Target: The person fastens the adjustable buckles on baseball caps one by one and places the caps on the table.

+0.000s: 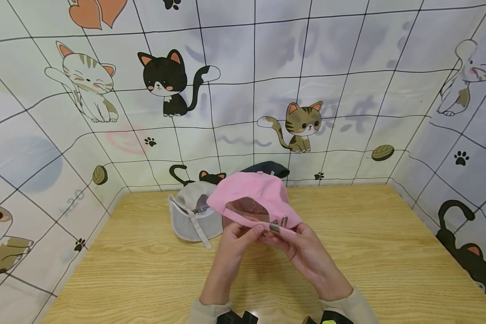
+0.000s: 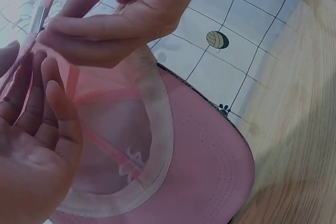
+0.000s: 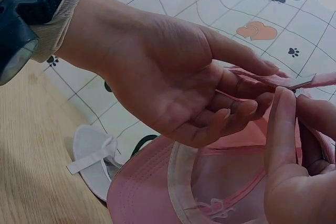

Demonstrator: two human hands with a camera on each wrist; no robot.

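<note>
L hand (image 1: 233,245) & R hand (image 1: 308,253) both pinch strap (image 1: 243,219) of pink cap (image 1: 254,185), nr metal clasp (image 1: 274,227). Cap's over wood table (image 1: 145,270), back opening twd person; grey cap (image 1: 183,225) lies just L, dark cap (image 1: 276,168) behind.

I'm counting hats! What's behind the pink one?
Behind the pink cap, a dark thing, maybe another hat, shows above it, and part of a grey cap shows to the left. The pink cap covers the rest; anything else there is hidden.
</note>
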